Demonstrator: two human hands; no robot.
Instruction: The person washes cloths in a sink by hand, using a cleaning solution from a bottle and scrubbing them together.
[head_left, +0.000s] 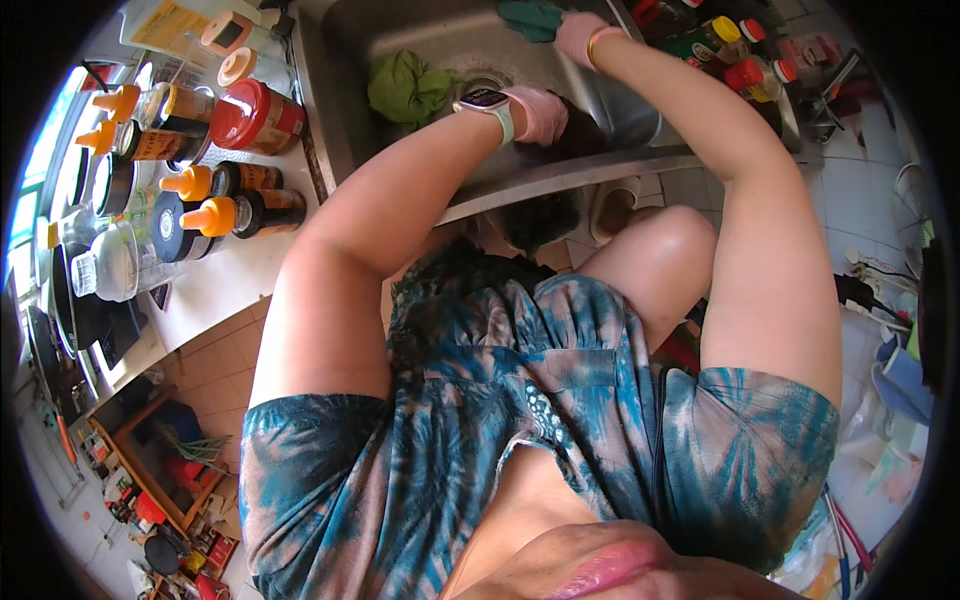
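A stainless steel sink (450, 45) lies before me. My left hand (536, 116), in a pink glove below a smartwatch (484, 100), is low in the basin beside the drain. Its fingers meet a dark area near the front wall, and I cannot tell what they touch. In my right hand (581, 37), also pink-gloved, is a dark green cloth (531, 20), held at the basin's far right. A crumpled light green cloth (409, 88) lies on the basin floor, left of the drain.
Sauce bottles with orange caps (206, 217), a red-lidded jar (244, 116) and a clear plastic bottle (112, 262) stand on the left counter (225, 285). More bottles with red and yellow caps (726, 30) are right of the sink. The sink's metal front edge (525, 184) runs under my forearms.
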